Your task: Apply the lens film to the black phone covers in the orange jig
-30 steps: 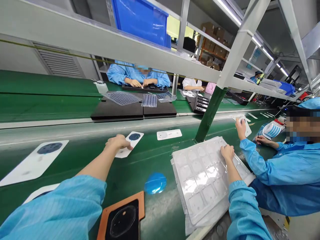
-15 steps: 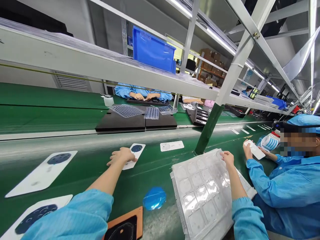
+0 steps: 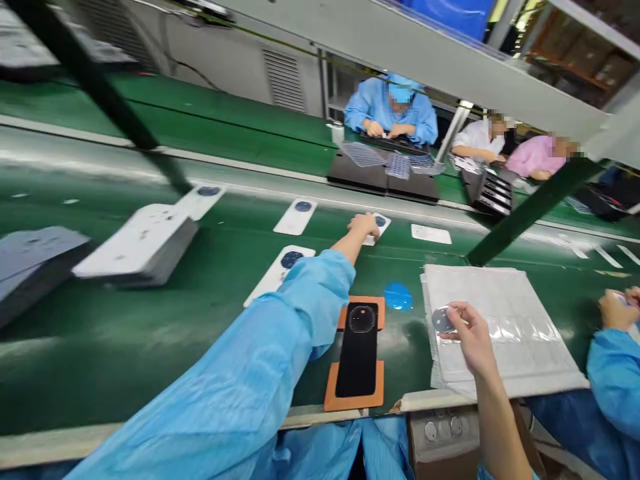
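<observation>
My left hand (image 3: 364, 227) reaches far out over the green conveyor belt (image 3: 210, 313) and rests with curled fingers on a white phone back cover (image 3: 378, 227) with a dark round camera ring. My right hand (image 3: 470, 337) hovers over a stack of clear blister trays (image 3: 520, 327) and pinches a small round clear lens disc (image 3: 442, 320). Below my left arm, a black phone back (image 3: 357, 357) lies in an orange fixture (image 3: 354, 400). A blue round film (image 3: 398, 296) lies beside it.
More white covers (image 3: 295, 217) ride the belt, and a stack of them (image 3: 137, 243) sits at left. A co-worker's hands (image 3: 617, 308) work at the right edge. Other people sit across the line behind black trays (image 3: 383, 177). A green post (image 3: 530, 210) slants at right.
The camera swung down and left. My right hand lifted a round disc off the blister trays. My left hand stays on the white cover on the belt.
</observation>
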Demonstrator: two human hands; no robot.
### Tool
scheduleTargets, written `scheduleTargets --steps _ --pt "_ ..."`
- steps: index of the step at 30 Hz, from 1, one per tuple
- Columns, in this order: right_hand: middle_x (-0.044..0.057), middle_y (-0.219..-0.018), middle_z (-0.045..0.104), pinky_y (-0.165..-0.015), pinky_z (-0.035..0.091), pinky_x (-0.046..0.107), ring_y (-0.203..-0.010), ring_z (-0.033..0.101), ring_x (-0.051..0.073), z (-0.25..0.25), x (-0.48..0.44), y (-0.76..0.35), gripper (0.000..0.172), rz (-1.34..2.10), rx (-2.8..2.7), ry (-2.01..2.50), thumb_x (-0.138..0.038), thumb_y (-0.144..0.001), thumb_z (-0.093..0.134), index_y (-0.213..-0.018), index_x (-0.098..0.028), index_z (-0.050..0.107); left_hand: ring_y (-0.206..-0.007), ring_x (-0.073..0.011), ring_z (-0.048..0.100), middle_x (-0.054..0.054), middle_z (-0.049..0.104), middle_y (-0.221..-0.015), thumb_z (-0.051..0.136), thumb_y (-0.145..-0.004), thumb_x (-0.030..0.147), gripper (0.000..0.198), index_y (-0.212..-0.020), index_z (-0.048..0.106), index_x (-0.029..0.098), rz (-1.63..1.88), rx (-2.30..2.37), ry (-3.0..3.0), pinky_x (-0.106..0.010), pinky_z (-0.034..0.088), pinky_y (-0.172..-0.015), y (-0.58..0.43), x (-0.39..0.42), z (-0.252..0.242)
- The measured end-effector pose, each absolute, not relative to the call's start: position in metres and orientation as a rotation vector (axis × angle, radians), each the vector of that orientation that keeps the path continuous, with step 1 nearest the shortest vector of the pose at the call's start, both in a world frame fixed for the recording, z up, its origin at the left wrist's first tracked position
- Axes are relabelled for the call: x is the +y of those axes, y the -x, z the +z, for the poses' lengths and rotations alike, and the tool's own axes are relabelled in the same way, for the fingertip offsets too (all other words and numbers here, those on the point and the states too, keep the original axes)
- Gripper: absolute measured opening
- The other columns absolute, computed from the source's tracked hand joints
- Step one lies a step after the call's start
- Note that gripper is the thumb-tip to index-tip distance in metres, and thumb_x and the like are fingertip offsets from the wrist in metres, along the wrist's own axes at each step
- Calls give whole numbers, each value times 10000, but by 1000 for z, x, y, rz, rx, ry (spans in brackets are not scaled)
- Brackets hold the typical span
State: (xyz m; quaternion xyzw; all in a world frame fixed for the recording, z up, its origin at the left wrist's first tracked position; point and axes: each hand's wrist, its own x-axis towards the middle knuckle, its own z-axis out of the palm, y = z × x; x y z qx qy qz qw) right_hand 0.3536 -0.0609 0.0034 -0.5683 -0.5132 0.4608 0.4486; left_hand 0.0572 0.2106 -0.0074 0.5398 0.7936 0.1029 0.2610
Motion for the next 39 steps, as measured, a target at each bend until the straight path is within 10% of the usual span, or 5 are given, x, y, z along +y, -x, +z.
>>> scheduleTargets --steps 10,19,39 --pt "113 -1246 683 -1037 524 411 -1202 623 240 -57 -75 -220 470 35 -2409 900 -57 -958 406 -1371 -196 581 -1256 -397 493 -262 494 -1362 961 -499 262 954 -1329 507 140 289 2213 -1318 -476 485 -935 -61 225 -28" --pt "52 -1454 534 -1185 279 612 -1454 338 258 -57 -68 -228 536 367 -2585 767 -55 -970 386 -1467 -244 454 -1240 -443 471 -279 477 -1329 940 -565 197 903 -1338 480 121 308 2145 -1426 -555 466 -901 -78 233 -24" --pt "131 -1272 662 -1061 421 569 -1178 595 291 -47 -85 -205 360 66 -2423 1037 -171 -968 484 -1307 -192 603 -1310 -464 387 -313 469 -1366 934 -557 158 970 -1376 417 109 329 2142 -1378 -546 351 -979 -93 234 -15"
